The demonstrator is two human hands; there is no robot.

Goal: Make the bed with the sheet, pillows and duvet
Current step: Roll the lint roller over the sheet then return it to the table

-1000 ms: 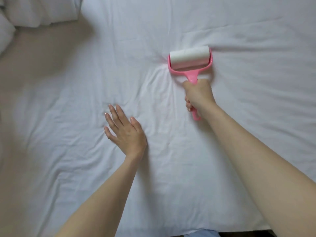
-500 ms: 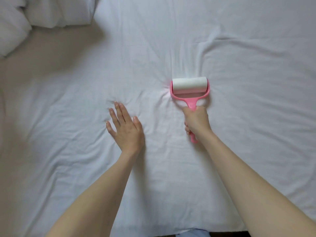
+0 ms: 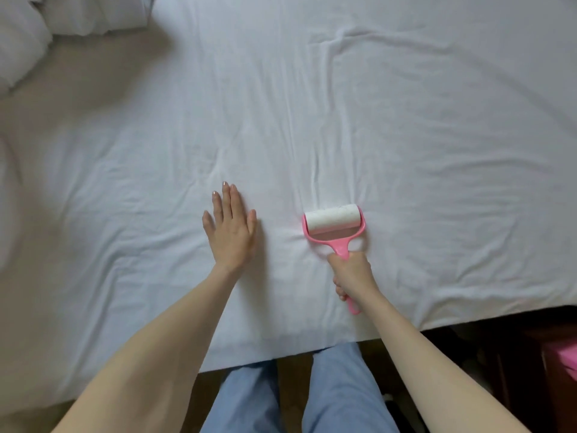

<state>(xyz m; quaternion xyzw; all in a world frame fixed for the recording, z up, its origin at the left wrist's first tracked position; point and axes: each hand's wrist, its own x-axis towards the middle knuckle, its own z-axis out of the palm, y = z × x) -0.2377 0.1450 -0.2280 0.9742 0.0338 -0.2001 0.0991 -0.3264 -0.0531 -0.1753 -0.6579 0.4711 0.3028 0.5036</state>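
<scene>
1. One white sheet (image 3: pixel 343 120), spread flat over the bed under both hands, lightly creased, its near edge just short of the person's legs.
2. Left hand (image 3: pixel 229 232): palm down, fingers straight and together, pressing flat on the sheet.
3. Right hand (image 3: pixel 351 273): fingers curled tight round the pink handle of a lint roller (image 3: pixel 334 226), to the right of the left hand, the two hands apart.
4. Lint roller: white roll resting on the sheet just beyond the right hand, handle end protruding behind the fist.
5. White pillows or bedding (image 3: pixel 46 23): bunched far beyond and left of the left hand; which, cannot tell.
6. Blue trousers (image 3: pixel 337 389): between the forearms, below the sheet's edge.
</scene>
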